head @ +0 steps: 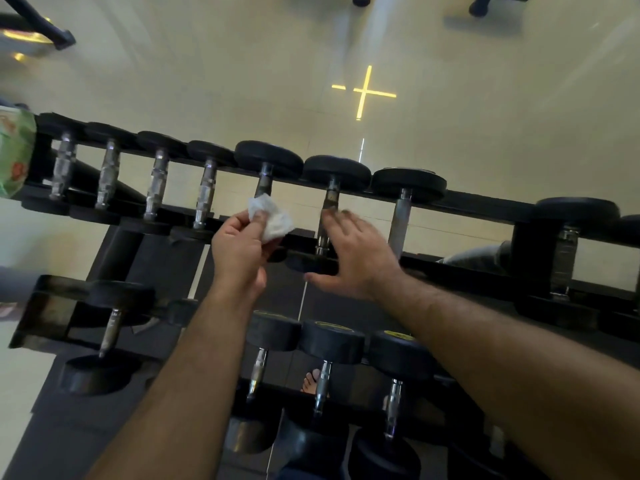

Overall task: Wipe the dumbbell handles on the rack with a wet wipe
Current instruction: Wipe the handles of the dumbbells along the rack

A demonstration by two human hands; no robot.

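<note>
At 6 o'clock, nearest you, the lower tier (52, 327) of the black rack carries three dumbbells (332, 341) side by side, chrome grips pointing toward you, with one more dumbbell (114, 317) off at 8 o'clock. A bare foot (311, 381) shows through the gap beneath them.

Your two forearms rise from the bottom edge toward the upper tier (485, 200). Your left hand (239, 244), just left of centre, pinches a crumpled white wet wipe (273, 218) between thumb and fingers; the wipe sits right at the near end of the fifth handle (265, 183) from the left, though you cannot tell whether it touches. Your right hand (353, 251), just right of centre, is spread and released, fingers straight, blurred, lying over the near part of the sixth handle (330, 199) and holding nothing.

Along the upper tier, from 9 o'clock toward 3 o'clock, a row of dumbbells lies crosswise, four smaller knurled ones (157, 181) to the left, and a seventh handle (400, 216) just right of your right hand.

At 9 o'clock a green patterned packet (14, 150) rests against the rack's end. Beyond, at 12 o'clock, a yellow cross (365, 93) marks the pale tiled floor (207, 64).
</note>
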